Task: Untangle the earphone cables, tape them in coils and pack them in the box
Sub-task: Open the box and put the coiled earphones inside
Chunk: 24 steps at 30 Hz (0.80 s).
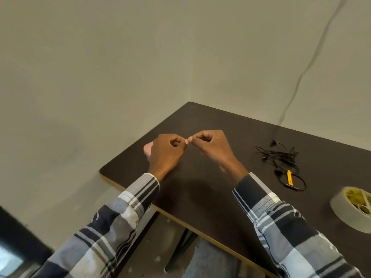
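My left hand [166, 151] and my right hand [212, 147] are raised over the dark table [200, 197], fingers curled, their fingertips meeting. Between the thumbs and forefingers both pinch a small pale piece [188, 139]; it is too small to tell what it is. A tangle of black earphone cables [281, 157] lies on the table to the right of my right hand, apart from it, with a yellow tag [289, 177] on one loop. A pink object [147, 150], possibly the box, sits mostly hidden behind my left hand.
A roll of clear tape [349, 211] lies at the right edge of the view. A thin cable [301, 77] hangs down the wall to the table's back edge. The table's left corner [102, 170] is close to my left wrist.
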Tool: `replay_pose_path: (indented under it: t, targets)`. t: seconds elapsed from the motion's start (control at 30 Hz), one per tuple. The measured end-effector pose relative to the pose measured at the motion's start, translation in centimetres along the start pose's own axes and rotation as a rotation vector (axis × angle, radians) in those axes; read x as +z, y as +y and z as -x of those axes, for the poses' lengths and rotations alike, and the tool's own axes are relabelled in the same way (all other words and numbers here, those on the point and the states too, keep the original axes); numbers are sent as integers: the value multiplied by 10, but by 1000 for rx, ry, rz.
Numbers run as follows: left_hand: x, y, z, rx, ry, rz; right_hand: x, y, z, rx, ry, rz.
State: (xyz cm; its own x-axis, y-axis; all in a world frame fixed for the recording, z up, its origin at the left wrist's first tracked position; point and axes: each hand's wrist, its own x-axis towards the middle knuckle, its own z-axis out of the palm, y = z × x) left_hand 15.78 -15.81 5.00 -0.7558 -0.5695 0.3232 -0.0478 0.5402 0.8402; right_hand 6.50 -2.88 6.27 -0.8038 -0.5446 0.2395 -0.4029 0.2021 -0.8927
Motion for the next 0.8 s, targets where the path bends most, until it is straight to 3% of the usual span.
replay_pose_path:
  t: [0.1,0.17,0.37,0.8]
  targets:
    - [-19,-23,2,64,205,-110,21,5,-15,1,-15,41]
    - [-30,-45,2,83,257,-205,35,10,-24,-9,-31,61]
    - [-35,-85,-1,-75,-44,-197,55,30,-39,5,-24,120]
    - [19,-57,-21,14,-262,-49,-19,46,-17,43,14,247]
